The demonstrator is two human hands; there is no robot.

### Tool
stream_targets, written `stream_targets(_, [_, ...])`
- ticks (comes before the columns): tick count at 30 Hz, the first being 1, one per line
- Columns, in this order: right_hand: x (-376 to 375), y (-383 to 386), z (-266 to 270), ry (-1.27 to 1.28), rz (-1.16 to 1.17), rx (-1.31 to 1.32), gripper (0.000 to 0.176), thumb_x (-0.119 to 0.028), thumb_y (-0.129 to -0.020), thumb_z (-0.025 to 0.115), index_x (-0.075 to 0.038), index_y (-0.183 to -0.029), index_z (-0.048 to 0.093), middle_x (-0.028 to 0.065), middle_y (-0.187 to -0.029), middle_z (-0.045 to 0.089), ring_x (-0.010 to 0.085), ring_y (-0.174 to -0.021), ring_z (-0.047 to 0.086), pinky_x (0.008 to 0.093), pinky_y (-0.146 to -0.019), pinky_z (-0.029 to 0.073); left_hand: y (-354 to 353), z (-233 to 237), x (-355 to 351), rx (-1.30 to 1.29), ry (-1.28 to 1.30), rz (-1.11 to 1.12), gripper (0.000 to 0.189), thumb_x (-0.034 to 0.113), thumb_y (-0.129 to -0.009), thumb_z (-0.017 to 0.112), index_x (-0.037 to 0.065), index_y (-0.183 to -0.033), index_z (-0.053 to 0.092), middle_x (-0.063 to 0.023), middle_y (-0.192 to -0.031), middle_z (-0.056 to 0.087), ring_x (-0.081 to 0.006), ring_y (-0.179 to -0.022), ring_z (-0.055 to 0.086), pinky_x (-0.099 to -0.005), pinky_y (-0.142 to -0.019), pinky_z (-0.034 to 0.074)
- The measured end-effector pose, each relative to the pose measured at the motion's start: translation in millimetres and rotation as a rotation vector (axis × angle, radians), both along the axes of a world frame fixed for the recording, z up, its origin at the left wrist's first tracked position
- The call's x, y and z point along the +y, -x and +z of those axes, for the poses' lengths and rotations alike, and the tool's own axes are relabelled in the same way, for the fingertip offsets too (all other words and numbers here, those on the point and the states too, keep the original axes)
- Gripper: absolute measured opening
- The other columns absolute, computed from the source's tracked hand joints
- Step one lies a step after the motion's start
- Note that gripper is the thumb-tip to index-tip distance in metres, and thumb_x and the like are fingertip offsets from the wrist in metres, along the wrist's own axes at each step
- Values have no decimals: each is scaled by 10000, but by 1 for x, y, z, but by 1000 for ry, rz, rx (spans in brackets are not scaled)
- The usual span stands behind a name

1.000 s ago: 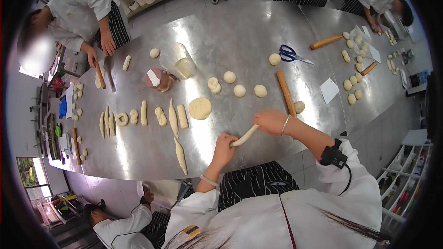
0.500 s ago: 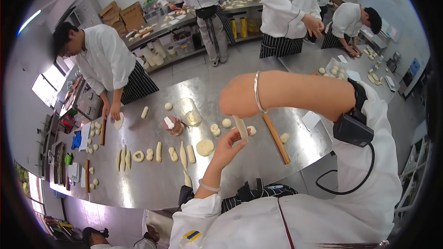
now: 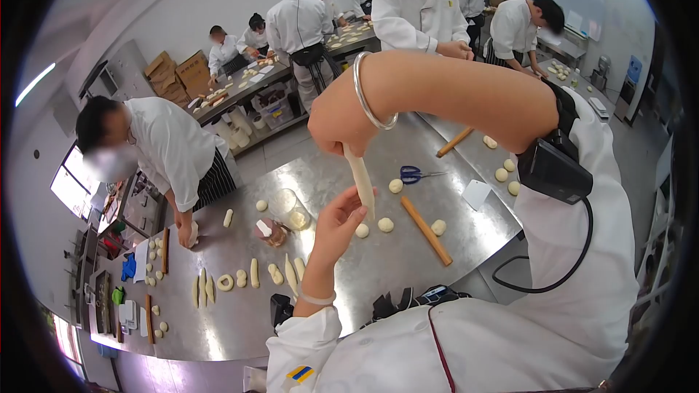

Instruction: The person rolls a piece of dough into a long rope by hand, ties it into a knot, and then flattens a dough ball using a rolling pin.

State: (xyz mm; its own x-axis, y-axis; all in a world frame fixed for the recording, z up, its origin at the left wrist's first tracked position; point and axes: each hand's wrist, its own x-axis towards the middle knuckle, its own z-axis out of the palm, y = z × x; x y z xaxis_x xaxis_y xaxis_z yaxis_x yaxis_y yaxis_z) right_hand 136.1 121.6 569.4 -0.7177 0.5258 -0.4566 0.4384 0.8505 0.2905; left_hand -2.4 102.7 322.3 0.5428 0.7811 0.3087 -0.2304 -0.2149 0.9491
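Note:
In the head view, a pale strip of dough (image 3: 358, 175) hangs nearly upright above the steel table. My right hand (image 3: 336, 118), wearing a silver bangle, is closed around its top end. Lower down, my left hand (image 3: 338, 220) pinches the strip between thumb and fingers near its bottom end. Dough balls (image 3: 386, 225) lie on the table just beyond my left hand. To its left runs a row of shaped dough pieces, among them a ring (image 3: 225, 282), a knotted piece (image 3: 275, 274) and a straight roll (image 3: 255, 273).
A rolling pin (image 3: 426, 231), blue-handled scissors (image 3: 413, 175) and a white card-like sheet (image 3: 477, 195) lie to the right. A clear glass container (image 3: 291, 209) and a jar (image 3: 271, 233) stand left of my hands. A co-worker (image 3: 171, 149) handles dough at the table's left end.
Both hands have shifted left in view with the dough strip, my right hand also higher. More of the strip shows between them. The view has tilted, bringing the scissors into sight.

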Motion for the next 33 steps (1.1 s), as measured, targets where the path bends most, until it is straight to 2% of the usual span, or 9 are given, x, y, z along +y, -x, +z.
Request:
stream_targets(7, [13, -16, 1, 7, -37, 55, 212, -159, -765, 650, -71, -939, 733, 103, -844, 695, 253, -787, 666, 388, -668, 522, -7, 13, 6, 3, 18, -68, 468, 0, -906, 565, -15, -1360, 454, -124, -1246, 595, -202, -1147, 580, -327, -972, 457])
stream_targets(9, [14, -19, 3, 3, -41, 80, 215, -164, -765, 653, -71, -942, 733, 102, -843, 695, 254, -786, 668, 387, -671, 522, -11, 20, 4, -73, 20, -83, 486, 50, -895, 620, -29, -1347, 458, -149, -1247, 593, -236, -1118, 596, -367, -976, 453])
stream_targets(13, [19, -21, 5, -28, -72, 56, 218, -174, -770, 662, -70, -948, 735, 99, -828, 701, 255, -775, 670, 383, -679, 522, -13, 24, 6, -48, 24, -101, 523, 57, -893, 623, -19, -1372, 428, -152, -1219, 607, -235, -1104, 599, -368, -967, 457])
stream_targets(19, [18, -23, 8, -30, -35, 67, 227, -176, -777, 666, -69, -965, 733, 96, -832, 707, 251, -783, 673, 380, -691, 522, -16, 27, 7, 15, 36, -65, 491, 54, -902, 612, -14, -1360, 447, -149, -1159, 636, -217, -1087, 599, -349, -962, 454])
stream_targets(21, [16, -22, 10, -29, -32, 62, 230, -177, -778, 669, -67, -969, 732, 96, -837, 708, 250, -791, 674, 379, -697, 523, -17, 30, 5, -45, 26, -60, 442, 24, -917, 589, -18, -1340, 467, -120, -1183, 629, -187, -1124, 585, -319, -955, 457])
stream_targets(31, [20, -21, 11, -27, -29, 144, 215, -181, -775, 700, -71, -957, 728, 91, -854, 708, 248, -811, 672, 369, -721, 523, -11, 35, -1, -19, 4, -27, 403, 35, -923, 586, -22, -1312, 502, -120, -1204, 617, -196, -1113, 595, -323, -959, 458])
stream_targets(33, [20, -21, 12, -24, -38, 165, 212, -180, -775, 703, -72, -955, 727, 89, -856, 708, 248, -811, 672, 371, -723, 521, -10, 38, -5, -35, 20, -1, 412, 64, -896, 622, -45, -1281, 526, -152, -1196, 622, -215, -1092, 603, -351, -965, 452])
